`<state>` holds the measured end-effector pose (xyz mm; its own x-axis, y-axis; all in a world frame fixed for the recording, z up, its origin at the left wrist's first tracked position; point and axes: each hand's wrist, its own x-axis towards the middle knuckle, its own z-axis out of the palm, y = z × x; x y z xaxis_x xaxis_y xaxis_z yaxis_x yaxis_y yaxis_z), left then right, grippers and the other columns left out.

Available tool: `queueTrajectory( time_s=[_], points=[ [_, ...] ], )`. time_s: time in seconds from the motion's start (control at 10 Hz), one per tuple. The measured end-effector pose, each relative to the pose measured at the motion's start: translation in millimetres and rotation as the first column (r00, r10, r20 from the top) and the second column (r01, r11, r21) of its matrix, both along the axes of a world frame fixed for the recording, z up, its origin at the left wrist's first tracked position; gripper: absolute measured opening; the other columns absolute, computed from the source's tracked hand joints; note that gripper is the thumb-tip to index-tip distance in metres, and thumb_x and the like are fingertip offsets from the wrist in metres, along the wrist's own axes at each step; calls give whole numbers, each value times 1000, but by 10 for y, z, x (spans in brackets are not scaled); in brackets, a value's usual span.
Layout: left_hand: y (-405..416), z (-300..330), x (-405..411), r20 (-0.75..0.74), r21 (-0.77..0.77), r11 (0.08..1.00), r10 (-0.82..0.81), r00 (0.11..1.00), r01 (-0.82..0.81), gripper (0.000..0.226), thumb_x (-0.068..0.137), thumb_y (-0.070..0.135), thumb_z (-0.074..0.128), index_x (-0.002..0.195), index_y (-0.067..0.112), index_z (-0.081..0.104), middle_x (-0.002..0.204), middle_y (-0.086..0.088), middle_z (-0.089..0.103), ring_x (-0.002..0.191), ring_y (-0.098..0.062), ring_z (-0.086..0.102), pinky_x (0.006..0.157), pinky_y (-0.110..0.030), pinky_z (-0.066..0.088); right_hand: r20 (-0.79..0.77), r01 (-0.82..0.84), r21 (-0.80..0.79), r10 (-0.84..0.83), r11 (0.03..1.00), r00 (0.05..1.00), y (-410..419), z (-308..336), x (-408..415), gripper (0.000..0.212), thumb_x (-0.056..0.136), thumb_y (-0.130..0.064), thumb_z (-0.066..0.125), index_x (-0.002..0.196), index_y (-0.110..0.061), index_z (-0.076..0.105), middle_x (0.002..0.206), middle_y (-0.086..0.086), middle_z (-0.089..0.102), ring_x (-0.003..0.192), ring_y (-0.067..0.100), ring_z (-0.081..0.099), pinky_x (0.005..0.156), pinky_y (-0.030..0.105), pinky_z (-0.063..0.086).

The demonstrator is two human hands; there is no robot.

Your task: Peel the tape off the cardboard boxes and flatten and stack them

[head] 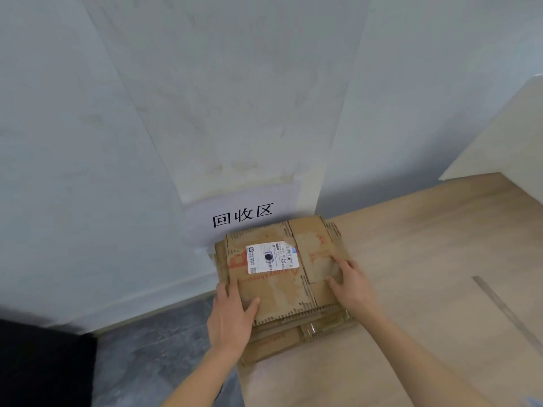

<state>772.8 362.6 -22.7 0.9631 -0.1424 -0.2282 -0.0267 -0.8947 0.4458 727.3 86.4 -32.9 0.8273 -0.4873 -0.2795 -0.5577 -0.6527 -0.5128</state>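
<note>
A flattened brown cardboard box (276,286) with red print and a white shipping label (271,257) lies on top of a stack of flattened boxes (282,340) on the floor against the wall. My left hand (232,315) rests on the top box's near left part, fingers straight, thumb spread across the cardboard. My right hand (351,284) presses flat on its right part, fingers pointing toward the wall. A strip of clear tape (308,329) shows on a lower box at the stack's front edge.
A white paper sign (242,214) with black characters is stuck on the wall column just behind the stack. Light wood flooring (426,274) spreads to the right, grey flooring (152,356) to the left. A pale cabinet side (505,136) stands at the right. A dark object (38,365) fills the lower left.
</note>
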Motion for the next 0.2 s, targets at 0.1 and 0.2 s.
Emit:
queueTrajectory(
  time_s=[0.1, 0.2],
  points=[
    [43, 124, -9, 25, 93, 994, -57, 998, 55, 73, 94, 64, 52, 151, 25, 32, 142, 3, 39, 123, -16, 51, 86, -32, 53, 7, -28, -80, 29, 996, 1000, 76, 177, -48, 65, 96, -34, 62, 155, -27, 37, 146, 0, 47, 130, 25, 50, 101, 39, 49],
    [107, 292, -57, 117, 104, 988, -130, 985, 117, 65, 95, 61, 52, 147, 24, 40, 145, 4, 44, 127, -16, 48, 98, -34, 47, 10, -88, -150, 90, 985, 996, 186, 412, -129, 67, 94, -33, 61, 155, -34, 33, 152, -5, 41, 133, 22, 47, 95, 36, 49]
  ],
)
